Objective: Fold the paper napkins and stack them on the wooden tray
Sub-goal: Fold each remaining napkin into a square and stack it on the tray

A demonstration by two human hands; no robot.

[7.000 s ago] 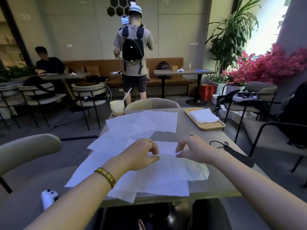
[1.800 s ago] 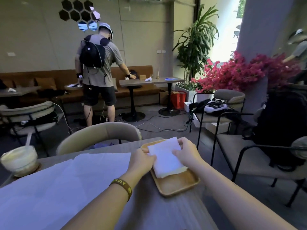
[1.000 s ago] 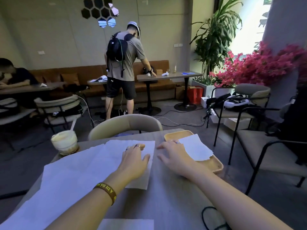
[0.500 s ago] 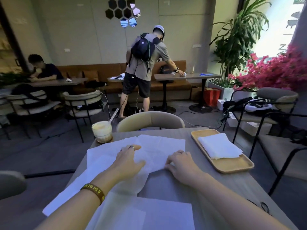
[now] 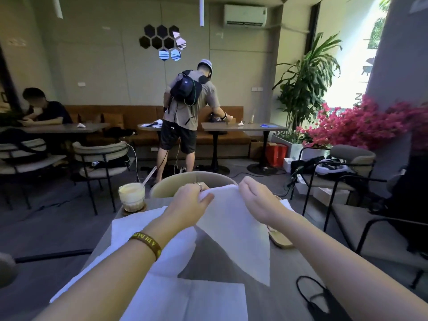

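1. The left hand (image 5: 190, 200) and the right hand (image 5: 257, 200) hold one unfolded paper napkin (image 5: 234, 232) up above the grey surface (image 5: 215, 258), one at each end of its top edge.
2. The left grip is clamped on the napkin's upper left corner, with the thumb across the sheet and the fingers curled behind it. A ring (image 5: 200, 185) sits on one finger and a dark wristband (image 5: 148, 243) with yellow letters circles the wrist.
3. The right grip is clamped on the upper right corner, with the fingers curled over the edge; only the back of the hand shows.
4. The sheet hangs slanting toward the camera, and its lower right corner dangles free over the surface.
5. The wooden tray (image 5: 281, 242) lies on the surface to the right, largely hidden by the right forearm and the lifted sheet. One rounded corner shows, and a white edge of the folded napkins (image 5: 286, 203) shows beside the right wrist.
6. The flat napkins (image 5: 134, 228) lie spread under the left forearm, and a creased sheet (image 5: 196, 300) lies at the near edge.
7. A glass (image 5: 131, 196) of pale drink with a straw stands on a coaster at the far left corner. A black face mask (image 5: 317, 300) lies near the right edge.
8. Beyond the surface stand a rounded chair (image 5: 169, 186) and a standing person (image 5: 187, 112) wearing a backpack. A seated person (image 5: 46, 110) is at the left and pink flowers (image 5: 370, 121) are at the right.
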